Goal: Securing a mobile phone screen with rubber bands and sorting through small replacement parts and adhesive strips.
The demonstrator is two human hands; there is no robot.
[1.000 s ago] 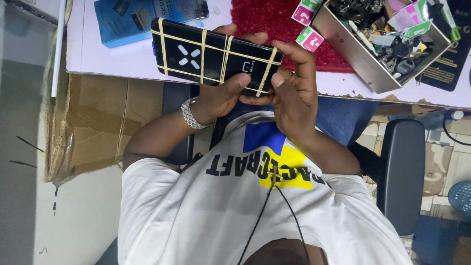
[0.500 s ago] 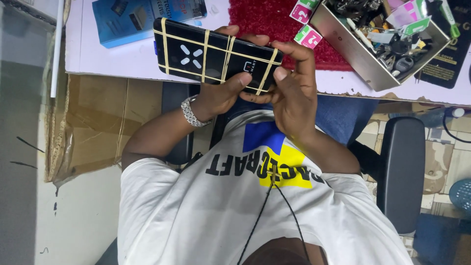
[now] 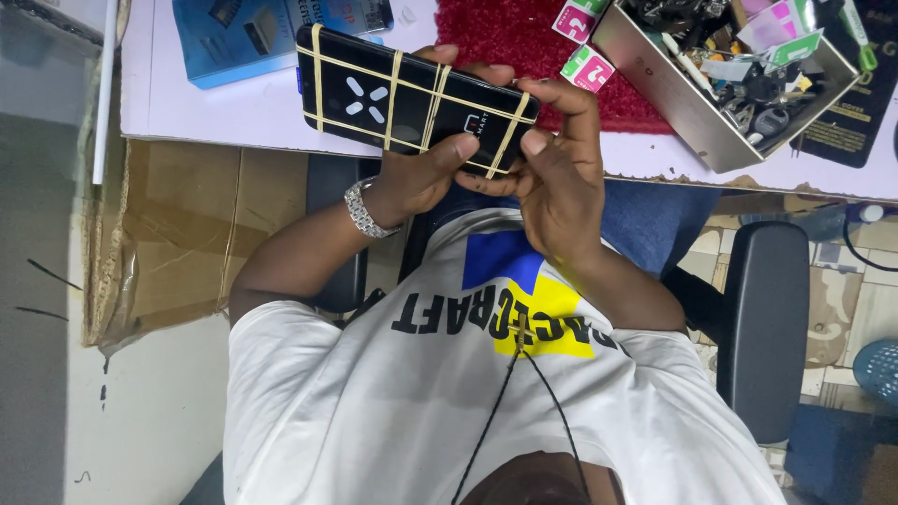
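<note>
Both my hands hold a black phone over the near edge of the white table. Several yellow rubber bands are strapped around the phone, lengthwise and across. My left hand, with a silver watch on the wrist, grips the phone from below, its thumb pressed on the near long edge. My right hand wraps the phone's right end, its thumb beside a band at that corner and its fingers curled over the far side.
A red mat lies behind the phone, a blue box to its left. Small pink-and-green packets sit beside a metal tray full of small parts. Cardboard lies under the table; a black chair arm stands at right.
The phone has shifted slightly away from me and tilted a little. Both hands keep their hold, with the thumbs still at the near right edge.
</note>
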